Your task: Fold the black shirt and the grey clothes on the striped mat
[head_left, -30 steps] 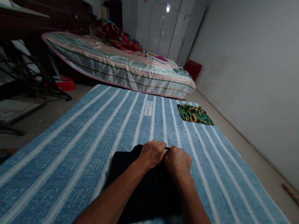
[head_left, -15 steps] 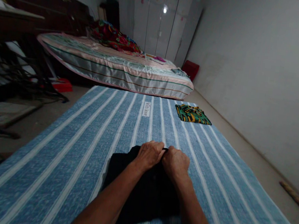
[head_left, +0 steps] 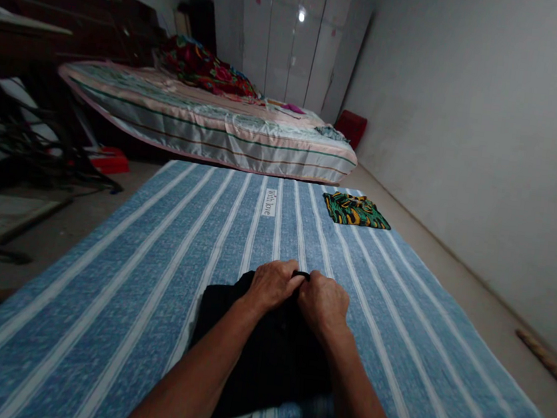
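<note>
A black garment (head_left: 267,375) lies on the blue-and-white striped cloth (head_left: 194,246) in front of me; its exact kind cannot be made out. My left hand (head_left: 272,285) is closed on the garment's far edge. Close beside it, my right hand (head_left: 323,299) grips the same edge in a fist. A short band of black fabric shows raised between the two hands. Both forearms cover parts of the garment's sides. Farther off on the right, a folded green, yellow and black patterned cloth (head_left: 356,210) rests apart from my hands.
Beyond the striped surface stands a bed (head_left: 206,134) with a red floral blanket (head_left: 208,70) on it. A dark metal-framed stand (head_left: 32,120) is at the left, near a red box (head_left: 110,160). A wall (head_left: 494,126) runs along the right, with a wooden stick (head_left: 547,364) on the floor.
Both hands keep hold of the black garment's edge, and the band between them shows slightly more. The whole view has shifted a little, with things appearing slightly farther left.
</note>
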`<action>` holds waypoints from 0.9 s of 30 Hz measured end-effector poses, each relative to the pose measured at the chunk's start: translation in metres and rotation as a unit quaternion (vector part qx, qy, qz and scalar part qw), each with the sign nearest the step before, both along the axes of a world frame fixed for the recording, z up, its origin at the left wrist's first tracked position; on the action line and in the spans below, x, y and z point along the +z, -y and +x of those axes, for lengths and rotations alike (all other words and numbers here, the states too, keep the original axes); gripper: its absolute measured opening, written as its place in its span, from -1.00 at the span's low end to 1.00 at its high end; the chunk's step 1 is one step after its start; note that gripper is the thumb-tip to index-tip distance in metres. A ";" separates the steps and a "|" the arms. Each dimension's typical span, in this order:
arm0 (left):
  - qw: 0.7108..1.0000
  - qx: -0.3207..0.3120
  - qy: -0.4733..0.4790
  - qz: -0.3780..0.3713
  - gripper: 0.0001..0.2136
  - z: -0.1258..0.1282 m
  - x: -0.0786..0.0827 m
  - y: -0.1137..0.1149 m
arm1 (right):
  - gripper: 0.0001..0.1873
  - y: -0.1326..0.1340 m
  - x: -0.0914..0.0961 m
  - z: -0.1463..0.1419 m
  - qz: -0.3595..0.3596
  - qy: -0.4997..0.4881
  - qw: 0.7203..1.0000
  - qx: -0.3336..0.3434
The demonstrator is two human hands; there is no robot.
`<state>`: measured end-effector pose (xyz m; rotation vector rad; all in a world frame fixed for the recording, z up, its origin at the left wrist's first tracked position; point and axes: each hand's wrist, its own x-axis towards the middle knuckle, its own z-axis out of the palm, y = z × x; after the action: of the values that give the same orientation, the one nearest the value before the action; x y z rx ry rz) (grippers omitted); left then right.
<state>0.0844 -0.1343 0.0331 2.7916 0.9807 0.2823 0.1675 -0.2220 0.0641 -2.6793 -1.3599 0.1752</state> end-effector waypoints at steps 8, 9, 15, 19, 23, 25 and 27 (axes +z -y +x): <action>1.000 -0.010 0.007 0.001 -0.75 0.004 -0.008 -0.002 | -0.67 0.039 -0.024 0.014 0.137 -0.005 0.988 0.076; 1.000 -0.009 0.007 0.004 -0.74 0.004 -0.009 -0.002 | -0.70 0.046 -0.032 0.014 0.167 0.007 0.981 0.095; 1.000 -0.012 0.011 0.014 -0.77 0.006 -0.013 -0.003 | -0.80 0.076 -0.075 0.002 0.309 0.090 0.931 0.174; 0.999 -0.011 0.022 0.022 -0.80 0.007 -0.013 -0.005 | -0.77 0.081 -0.083 -0.009 0.316 0.112 0.924 0.183; 0.999 -0.017 0.034 0.031 -0.83 0.007 -0.011 -0.005 | -0.76 0.082 -0.081 -0.016 0.313 0.103 0.926 0.187; 0.999 -0.022 0.035 0.035 -0.85 0.008 -0.009 -0.004 | -0.75 0.083 -0.082 -0.018 0.308 0.099 0.927 0.189; 0.998 -0.022 0.034 0.038 -0.86 0.008 -0.007 -0.002 | -0.74 0.084 -0.083 -0.021 0.305 0.096 0.928 0.190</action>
<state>0.0928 -0.1321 0.0263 2.8468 0.9104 0.4147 0.1462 -0.3061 -0.0185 -1.9445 -1.6409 -0.4194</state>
